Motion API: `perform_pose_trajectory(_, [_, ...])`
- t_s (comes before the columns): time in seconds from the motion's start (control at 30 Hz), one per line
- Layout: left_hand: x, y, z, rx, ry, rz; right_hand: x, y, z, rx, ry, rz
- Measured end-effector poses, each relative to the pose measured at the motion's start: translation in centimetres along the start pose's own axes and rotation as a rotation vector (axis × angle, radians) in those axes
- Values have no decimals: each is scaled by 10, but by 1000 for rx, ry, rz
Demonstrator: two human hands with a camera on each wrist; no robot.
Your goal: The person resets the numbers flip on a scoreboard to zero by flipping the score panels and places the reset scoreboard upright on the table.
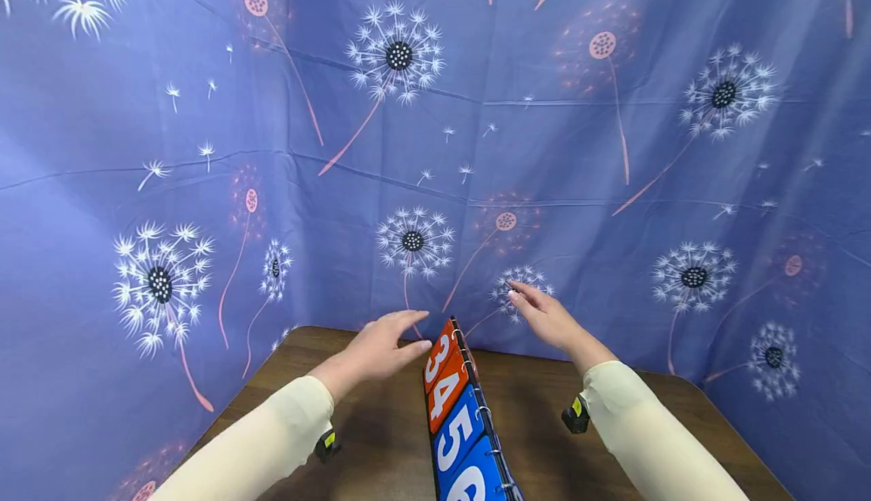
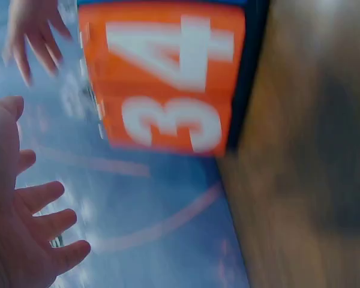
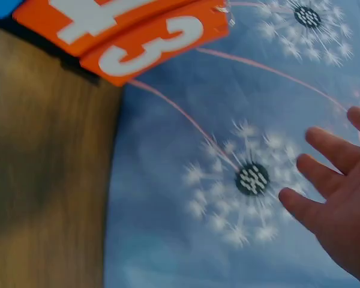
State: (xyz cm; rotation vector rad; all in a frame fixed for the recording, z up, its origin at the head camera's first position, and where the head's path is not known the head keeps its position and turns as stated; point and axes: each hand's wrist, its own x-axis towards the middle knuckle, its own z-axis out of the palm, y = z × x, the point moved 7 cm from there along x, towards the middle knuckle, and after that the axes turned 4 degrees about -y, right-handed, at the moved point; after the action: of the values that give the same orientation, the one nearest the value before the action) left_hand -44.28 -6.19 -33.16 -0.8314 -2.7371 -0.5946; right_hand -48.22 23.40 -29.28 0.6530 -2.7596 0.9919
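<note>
A flip scoreboard (image 1: 457, 422) stands upright on the table, its ringed top edge running away from me. Its near-left face shows orange cards 3 and 4, then blue cards 5 and 6. My left hand (image 1: 381, 344) hovers just left of its far end, fingers extended and apart from the cards. On the other side, my right hand (image 1: 547, 320) is raised higher, also holding nothing. The left wrist view, somewhat blurred, shows the orange cards (image 2: 162, 78) beside the spread left fingers. In the right wrist view, orange 3 and 4 cards (image 3: 150, 48) appear on that side too.
The brown wooden table (image 1: 381, 425) extends on both sides of the scoreboard. A blue-purple cloth (image 1: 327, 244) with a dandelion print hangs behind the table and along its sides. Dark straps with a yellow mark (image 1: 577, 414) sit at both wrists.
</note>
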Motion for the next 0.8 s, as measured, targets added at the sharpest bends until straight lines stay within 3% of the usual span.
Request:
perform_pose_trajectory(0.2, [-30, 69, 30, -106, -81, 211, 11, 17, 52, 106, -169, 45])
perform_pose_trajectory(0.43, [-70, 133, 60, -61, -192, 458, 16, 49, 103, 266, -218, 131])
perform_pose_trajectory(0.57, [-81, 152, 71, 72, -217, 539, 16, 61, 123, 405, -269, 166])
perform_pose_trajectory(0.7, [-85, 156, 79, 167, -223, 529, 16, 68, 137, 500, -311, 192])
perform_pose_trajectory(0.8, [-88, 157, 81, 200, -183, 544, 17, 71, 144, 541, -331, 190])
